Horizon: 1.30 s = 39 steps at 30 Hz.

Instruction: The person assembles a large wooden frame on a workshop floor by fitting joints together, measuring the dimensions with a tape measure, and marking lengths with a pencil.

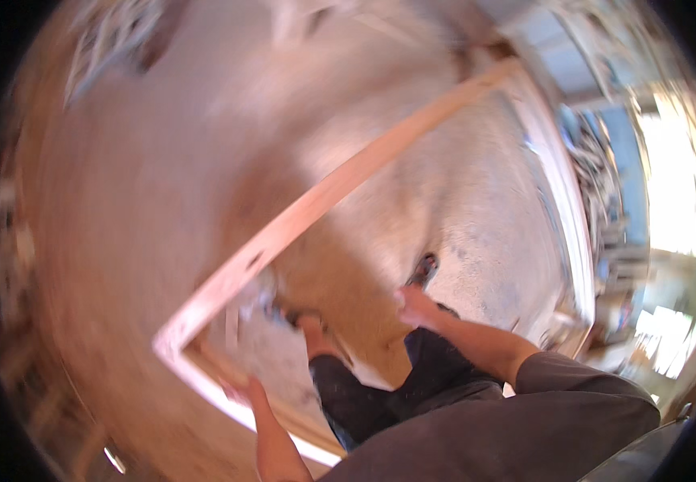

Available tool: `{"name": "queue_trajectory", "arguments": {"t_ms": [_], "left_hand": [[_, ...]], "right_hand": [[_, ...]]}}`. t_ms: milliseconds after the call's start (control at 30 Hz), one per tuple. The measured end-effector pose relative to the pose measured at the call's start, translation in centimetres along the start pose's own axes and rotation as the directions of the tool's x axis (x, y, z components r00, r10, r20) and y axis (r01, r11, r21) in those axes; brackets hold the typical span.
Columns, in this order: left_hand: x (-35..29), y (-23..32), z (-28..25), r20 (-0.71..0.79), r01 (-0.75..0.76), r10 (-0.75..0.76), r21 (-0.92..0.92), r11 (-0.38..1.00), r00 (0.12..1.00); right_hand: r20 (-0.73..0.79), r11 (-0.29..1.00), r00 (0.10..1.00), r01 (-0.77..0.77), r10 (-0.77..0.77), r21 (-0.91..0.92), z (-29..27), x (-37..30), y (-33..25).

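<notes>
A large wooden frame point(340, 181) of pale boards surrounds my legs, with one long board slanting from near left to far right. My left hand point(239, 391) is closed on its near-left side board, a little behind the corner. A dark oval knot or hole marks the long board near that corner. My right hand point(418, 307) is over my right leg, inside the frame's outline and apart from its boards. No object shows in the right hand; blur hides how its fingers are set.
Beneath lies a brownish concrete floor point(139, 201) with shadows across it. Stacked long pieces point(597, 173) line the right side by a bright window point(673, 177). A pale slatted thing point(107, 40) stands far left. Blurred clutter runs along the left edge.
</notes>
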<state>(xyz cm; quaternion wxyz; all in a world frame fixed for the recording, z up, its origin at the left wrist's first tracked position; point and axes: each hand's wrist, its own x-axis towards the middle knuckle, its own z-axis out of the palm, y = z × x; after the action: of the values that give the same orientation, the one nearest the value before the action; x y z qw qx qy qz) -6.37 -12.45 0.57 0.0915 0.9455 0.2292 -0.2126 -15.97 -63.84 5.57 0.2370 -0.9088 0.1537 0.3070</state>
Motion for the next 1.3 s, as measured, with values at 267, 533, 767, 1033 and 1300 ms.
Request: {"name": "queue_trajectory", "arguments": {"t_ms": [267,533,767,1033,1300], "left_hand": [[-14.0,18.6,1.4,0.072,-0.271,0.285,-0.167,0.948,0.956],[-24.0,51.0,3.7,0.292,-0.715,0.704,-0.088,0.694,0.647],[-30.1,79.0,7.1,0.359,-0.751,0.733,-0.117,0.650,0.578],[-26.6,110.4,18.5,0.068,-0.918,0.920,0.134,0.374,0.385],[-29.6,134.1,26.1,0.257,-0.850,0.811,0.183,0.493,0.526]], "right_hand": [[0.019,0.769,0.933,-0.309,0.360,0.560,-5.5,-12.5,20.0],[-0.278,0.626,0.629,-0.437,0.726,0.646,-12.5,-20.1,45.4],[-0.307,0.564,0.568,-0.356,0.764,0.745,-24.7,-14.2,62.4],[-0.508,0.711,0.504,-0.407,0.698,0.573,-44.7,1.6,81.4],[-0.484,0.788,0.623,-0.515,0.614,0.338,-56.0,16.3,92.6]]}}
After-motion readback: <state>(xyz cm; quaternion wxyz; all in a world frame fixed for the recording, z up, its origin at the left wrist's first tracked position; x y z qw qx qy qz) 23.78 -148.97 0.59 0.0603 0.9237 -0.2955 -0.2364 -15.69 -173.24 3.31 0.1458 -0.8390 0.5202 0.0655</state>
